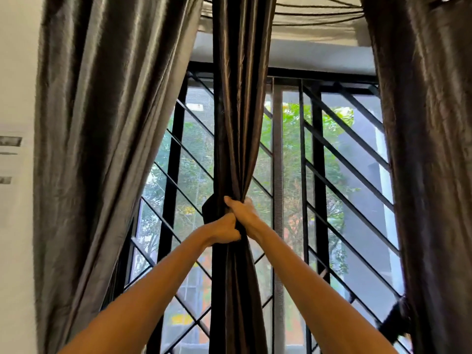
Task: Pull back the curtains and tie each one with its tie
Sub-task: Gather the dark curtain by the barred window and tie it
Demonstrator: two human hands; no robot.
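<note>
Three dark shiny curtains hang before a barred window. The middle curtain (pixel 237 123) is gathered into a narrow bunch. My right hand (pixel 244 214) grips the bunch at its waist, fingers wrapped round the fabric. Just below and left of it, my left hand (pixel 224 229) is curled on a dark tie (pixel 210 209) that loops out at the bunch's left side. The left curtain (pixel 97 149) hangs loose and wide. The right curtain (pixel 431 149) hangs at the frame's right edge, with a dark tie (pixel 394 321) low on its left side.
Black window bars (pixel 316 175) with diagonal rails stand right behind the curtains, trees outside. A white wall (pixel 15 226) lies at the far left. Cords run along the pelmet (pixel 316 11) at the top.
</note>
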